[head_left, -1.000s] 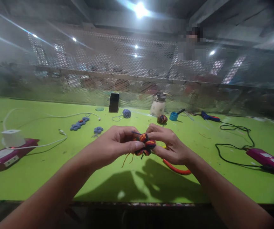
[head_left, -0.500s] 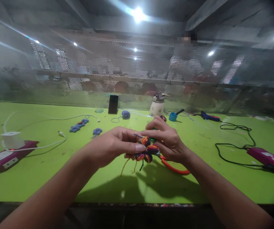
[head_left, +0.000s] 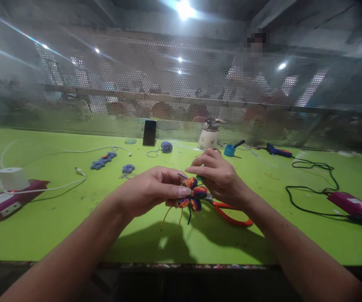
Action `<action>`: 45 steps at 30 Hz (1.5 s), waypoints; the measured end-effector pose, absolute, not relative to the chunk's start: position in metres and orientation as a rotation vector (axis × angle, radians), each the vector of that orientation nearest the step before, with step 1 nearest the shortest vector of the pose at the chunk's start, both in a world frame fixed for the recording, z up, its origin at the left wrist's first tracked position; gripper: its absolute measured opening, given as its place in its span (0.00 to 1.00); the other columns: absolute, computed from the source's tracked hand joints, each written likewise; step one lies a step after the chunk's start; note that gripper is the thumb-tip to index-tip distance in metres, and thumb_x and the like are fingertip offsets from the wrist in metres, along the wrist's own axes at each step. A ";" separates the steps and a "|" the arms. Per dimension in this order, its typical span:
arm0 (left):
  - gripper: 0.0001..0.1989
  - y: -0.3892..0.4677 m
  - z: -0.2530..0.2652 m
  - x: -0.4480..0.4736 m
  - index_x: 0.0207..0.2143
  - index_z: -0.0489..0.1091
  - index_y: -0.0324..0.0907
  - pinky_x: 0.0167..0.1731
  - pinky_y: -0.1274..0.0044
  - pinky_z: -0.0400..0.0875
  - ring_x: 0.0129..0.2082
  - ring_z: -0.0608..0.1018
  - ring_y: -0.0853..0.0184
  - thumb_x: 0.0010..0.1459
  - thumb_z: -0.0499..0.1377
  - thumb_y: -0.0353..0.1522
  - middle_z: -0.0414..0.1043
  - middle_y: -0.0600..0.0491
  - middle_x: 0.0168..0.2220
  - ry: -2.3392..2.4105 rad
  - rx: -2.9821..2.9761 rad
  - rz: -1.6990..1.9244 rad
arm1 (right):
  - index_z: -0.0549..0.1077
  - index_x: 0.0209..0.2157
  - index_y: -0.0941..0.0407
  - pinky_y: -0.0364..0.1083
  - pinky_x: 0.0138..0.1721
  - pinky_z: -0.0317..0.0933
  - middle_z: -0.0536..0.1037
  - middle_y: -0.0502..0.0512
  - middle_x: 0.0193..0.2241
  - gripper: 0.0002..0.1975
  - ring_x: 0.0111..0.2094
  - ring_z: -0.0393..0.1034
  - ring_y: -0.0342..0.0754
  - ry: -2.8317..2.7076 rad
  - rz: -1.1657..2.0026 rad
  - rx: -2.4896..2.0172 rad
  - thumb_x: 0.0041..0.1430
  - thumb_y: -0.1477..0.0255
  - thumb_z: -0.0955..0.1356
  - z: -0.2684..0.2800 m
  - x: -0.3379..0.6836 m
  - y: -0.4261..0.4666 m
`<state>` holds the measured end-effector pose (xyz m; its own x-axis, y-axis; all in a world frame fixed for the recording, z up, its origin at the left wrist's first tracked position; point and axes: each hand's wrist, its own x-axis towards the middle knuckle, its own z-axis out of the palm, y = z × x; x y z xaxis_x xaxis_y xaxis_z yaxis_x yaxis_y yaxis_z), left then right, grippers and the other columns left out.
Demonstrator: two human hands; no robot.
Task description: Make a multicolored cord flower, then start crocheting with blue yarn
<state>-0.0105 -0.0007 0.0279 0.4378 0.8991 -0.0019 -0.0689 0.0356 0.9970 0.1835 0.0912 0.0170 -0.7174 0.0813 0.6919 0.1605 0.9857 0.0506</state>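
My left hand [head_left: 157, 187] pinches a crocheted yarn flower [head_left: 199, 192] between thumb and fingers, above the table. Its puffy petals are orange, red and dark blue, and loose yarn ends hang below it. Close against its right side, my right hand [head_left: 220, 174] is closed with the fingers bent. A small green thing [head_left: 200, 178] shows at its fingertips, mostly hidden, so its kind is unclear. Orange-handled scissors [head_left: 236, 221] lie under the right hand, their blades largely covered.
Blue crocheted flowers [head_left: 103, 160], a single blue flower [head_left: 128, 169] and a blue yarn ball [head_left: 166, 147] lie left. Behind stand a phone [head_left: 149, 133], a bottle [head_left: 208, 137] and a blue pot [head_left: 229, 150]. Cabled power strips [head_left: 355, 207] flank both sides; a glue gun [head_left: 278, 151] lies right.
The view has shifted slightly. My right hand has turned a little, covering more of the green thing and the dark yarn ball behind it. My left hand keeps its pinch on the flower.
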 end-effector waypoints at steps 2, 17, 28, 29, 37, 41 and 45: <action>0.10 0.000 0.025 -0.011 0.33 0.75 0.36 0.27 0.78 0.62 0.26 0.70 0.71 0.49 0.65 0.33 0.73 0.50 0.29 0.865 1.308 0.977 | 0.75 0.39 0.58 0.49 0.36 0.59 0.72 0.57 0.32 0.15 0.34 0.62 0.48 -2.444 -0.066 -0.338 0.56 0.83 0.61 0.012 0.183 0.098; 0.15 0.014 0.017 -0.014 0.40 0.75 0.35 0.29 0.78 0.60 0.28 0.69 0.72 0.52 0.63 0.36 0.75 0.47 0.34 1.052 1.263 1.324 | 0.73 0.31 0.58 0.44 0.29 0.57 0.70 0.53 0.25 0.17 0.27 0.63 0.44 -2.349 0.260 -0.533 0.66 0.66 0.58 0.034 0.196 0.084; 0.12 0.017 0.013 -0.014 0.38 0.76 0.37 0.29 0.78 0.60 0.28 0.69 0.73 0.53 0.63 0.35 0.74 0.51 0.32 1.038 1.259 1.380 | 0.71 0.36 0.58 0.42 0.26 0.55 0.70 0.49 0.22 0.12 0.22 0.61 0.41 -2.413 0.310 -0.566 0.66 0.69 0.59 0.029 0.190 0.065; 0.11 0.018 0.012 -0.014 0.37 0.76 0.37 0.29 0.79 0.60 0.27 0.68 0.73 0.52 0.63 0.35 0.74 0.52 0.31 1.038 1.254 1.390 | 0.71 0.36 0.58 0.42 0.26 0.55 0.71 0.50 0.23 0.12 0.23 0.61 0.41 -2.419 0.299 -0.573 0.66 0.69 0.59 0.029 0.190 0.064; 0.13 0.016 0.010 -0.013 0.39 0.76 0.38 0.30 0.79 0.60 0.30 0.68 0.72 0.53 0.63 0.36 0.74 0.50 0.33 1.020 1.242 1.363 | 0.74 0.33 0.60 0.42 0.29 0.56 0.73 0.53 0.25 0.11 0.26 0.63 0.41 -2.399 0.182 -0.551 0.64 0.71 0.63 0.033 0.198 0.075; 0.13 0.011 0.010 -0.011 0.40 0.76 0.39 0.31 0.79 0.58 0.30 0.67 0.72 0.53 0.63 0.36 0.73 0.50 0.33 0.979 1.235 1.320 | 0.74 0.31 0.60 0.42 0.28 0.54 0.73 0.51 0.23 0.10 0.24 0.62 0.40 -2.426 0.160 -0.543 0.62 0.72 0.64 0.033 0.198 0.079; 0.12 0.009 0.011 -0.010 0.40 0.75 0.38 0.28 0.79 0.56 0.28 0.65 0.73 0.54 0.62 0.36 0.71 0.52 0.30 0.955 1.263 1.287 | 0.74 0.30 0.60 0.40 0.26 0.54 0.72 0.50 0.22 0.09 0.23 0.62 0.39 -2.462 0.245 -0.444 0.62 0.73 0.64 0.033 0.196 0.074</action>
